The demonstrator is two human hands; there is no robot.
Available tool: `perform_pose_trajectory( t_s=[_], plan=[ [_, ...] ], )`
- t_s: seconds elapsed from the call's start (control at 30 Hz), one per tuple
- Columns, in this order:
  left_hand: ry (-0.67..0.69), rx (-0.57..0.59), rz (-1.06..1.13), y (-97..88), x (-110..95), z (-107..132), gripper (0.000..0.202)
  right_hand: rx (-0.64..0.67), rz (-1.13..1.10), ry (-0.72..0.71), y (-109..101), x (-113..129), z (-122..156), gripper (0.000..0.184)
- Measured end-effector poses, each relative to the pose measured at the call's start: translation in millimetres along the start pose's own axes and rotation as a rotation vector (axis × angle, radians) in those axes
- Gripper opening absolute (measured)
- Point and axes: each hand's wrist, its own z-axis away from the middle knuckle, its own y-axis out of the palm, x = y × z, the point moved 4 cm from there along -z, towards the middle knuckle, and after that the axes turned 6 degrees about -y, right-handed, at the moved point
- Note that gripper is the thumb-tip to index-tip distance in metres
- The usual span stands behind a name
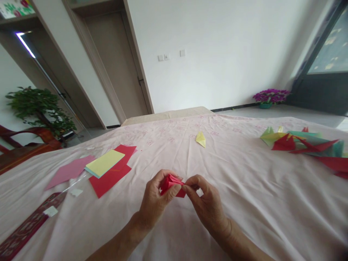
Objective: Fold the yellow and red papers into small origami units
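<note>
A small folded piece of red origami paper is held between both hands, just above the pink cloth. My left hand is closed around its left side, with the thumb pressed across the front. At its right tip, my right hand pinches a narrow point between thumb and index finger. The left fingers hide part of the folds. Beyond the hands lies a small folded yellow paper piece, touched by neither hand.
Red sheets, a yellow stack and a pink sheet lie at left, near a dark red patterned packet. Several folded paper cranes sit at the right. The wrinkled pink tablecloth covers the surface.
</note>
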Motion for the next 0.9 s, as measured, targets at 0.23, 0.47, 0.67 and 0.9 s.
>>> perform_pose_trajectory(
  t_s=[0.23,0.47,0.67,0.9],
  plan=[
    [-0.126,-0.119,0.136,0.4,8,-2,0.023,-0.023,-0.126,0.058,1,-1,0,0.008],
    [0.003,-0.187,0.356,-2.0,17,0,0.021,0.024,-0.275,0.211,2,-5,1,0.019],
    [0.076,-0.168,0.393,-2.7,16,1,0.02,-0.03,-0.241,0.114,-6,4,-1,0.019],
    [0.031,-0.13,0.381,1.5,15,-1,0.024,-0.034,-0.21,-0.007,-9,10,-1,0.016]
  ],
)
